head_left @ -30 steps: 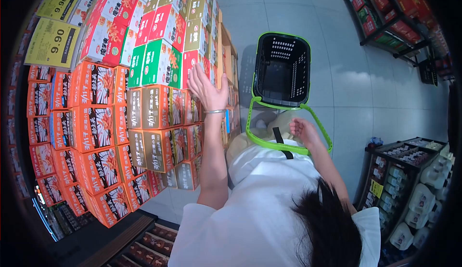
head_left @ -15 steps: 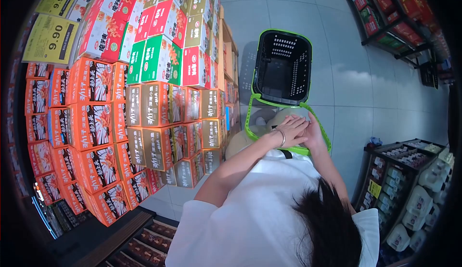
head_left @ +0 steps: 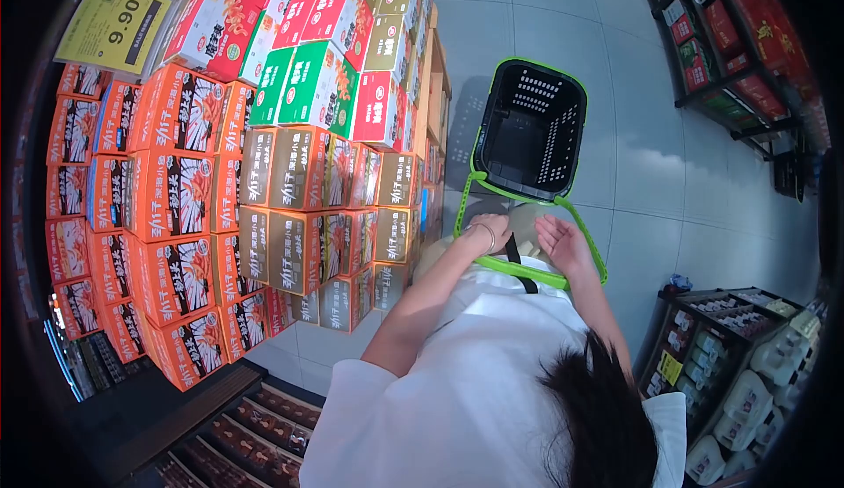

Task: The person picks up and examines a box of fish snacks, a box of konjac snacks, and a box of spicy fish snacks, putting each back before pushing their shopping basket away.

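Note:
A black shopping basket (head_left: 529, 141) with a bright green rim stands on the floor ahead of me. Its green handle (head_left: 536, 275) is folded toward me and reaches across the front of my white shirt. Inside the handle's loop, my left hand (head_left: 489, 231), with a bracelet at the wrist, has its fingers curled in; what they hold, if anything, is hidden. A black strap (head_left: 512, 252) runs just beside it. My right hand (head_left: 563, 242) is apart from the left, near the handle's right side, fingers stretched out and holding nothing.
Stacked snack boxes (head_left: 299, 167) in orange, brown, red and green rise at my left, under yellow price tags (head_left: 114, 26). A dark shelf (head_left: 721, 40) stands at the far right. A display rack (head_left: 703, 338) of packaged goods is near right. Grey tiles (head_left: 646, 136) cover the floor.
My hands were together, one over the other; now they are apart. The left has drawn to the left and curled, the right has opened. The view has shifted slightly.

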Tool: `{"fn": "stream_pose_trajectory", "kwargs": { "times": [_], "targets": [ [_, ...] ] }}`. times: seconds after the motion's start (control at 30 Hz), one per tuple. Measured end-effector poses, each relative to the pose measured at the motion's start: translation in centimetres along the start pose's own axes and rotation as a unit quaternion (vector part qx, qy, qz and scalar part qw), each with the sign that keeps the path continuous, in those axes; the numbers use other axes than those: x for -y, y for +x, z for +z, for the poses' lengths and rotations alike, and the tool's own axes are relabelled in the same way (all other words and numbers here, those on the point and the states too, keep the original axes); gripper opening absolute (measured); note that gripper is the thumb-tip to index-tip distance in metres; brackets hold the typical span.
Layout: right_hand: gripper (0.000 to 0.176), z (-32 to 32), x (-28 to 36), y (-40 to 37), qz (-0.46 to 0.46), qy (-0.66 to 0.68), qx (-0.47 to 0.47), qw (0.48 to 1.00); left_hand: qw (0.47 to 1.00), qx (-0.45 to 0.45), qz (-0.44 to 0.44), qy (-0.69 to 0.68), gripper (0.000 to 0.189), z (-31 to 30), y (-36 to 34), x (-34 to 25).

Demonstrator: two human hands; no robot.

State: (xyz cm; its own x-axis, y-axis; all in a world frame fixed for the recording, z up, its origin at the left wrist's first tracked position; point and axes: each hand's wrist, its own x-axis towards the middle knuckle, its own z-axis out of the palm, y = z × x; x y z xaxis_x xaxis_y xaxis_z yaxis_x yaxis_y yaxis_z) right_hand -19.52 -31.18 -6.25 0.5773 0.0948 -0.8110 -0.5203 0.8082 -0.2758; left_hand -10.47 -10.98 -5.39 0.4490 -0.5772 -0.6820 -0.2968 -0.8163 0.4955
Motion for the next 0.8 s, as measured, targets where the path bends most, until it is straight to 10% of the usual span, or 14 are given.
{"fn": "stream_pose_trajectory", "kwargs": {
  "times": [0.1,0.33,0.63,0.8],
  "targets": [
    [0.035,-0.2,0.1,0.5,-0.005,-0.002,-0.012,1.0,0.95,-0.253,0.111,-0.145,0.042,0.0,-2.1,1.0],
    [0.029,-1.8,0.1,1.7,0.025,0.001,-0.018,1.0,0.778,-0.526,0.123,-0.321,0.017,-5.6,-13.4,1.9],
    [0.023,-1.4,0.3,1.8,0.034,0.01,-0.024,0.999,0.572,-0.816,-0.073,0.039,0.021,-7.2,-27.1,4.1],
    [0.022,-1.0,0.3,2.1,0.047,0.01,-0.035,0.998,0.692,-0.717,-0.01,0.076,0.023,-4.4,-24.4,3.0]
  ]
}}
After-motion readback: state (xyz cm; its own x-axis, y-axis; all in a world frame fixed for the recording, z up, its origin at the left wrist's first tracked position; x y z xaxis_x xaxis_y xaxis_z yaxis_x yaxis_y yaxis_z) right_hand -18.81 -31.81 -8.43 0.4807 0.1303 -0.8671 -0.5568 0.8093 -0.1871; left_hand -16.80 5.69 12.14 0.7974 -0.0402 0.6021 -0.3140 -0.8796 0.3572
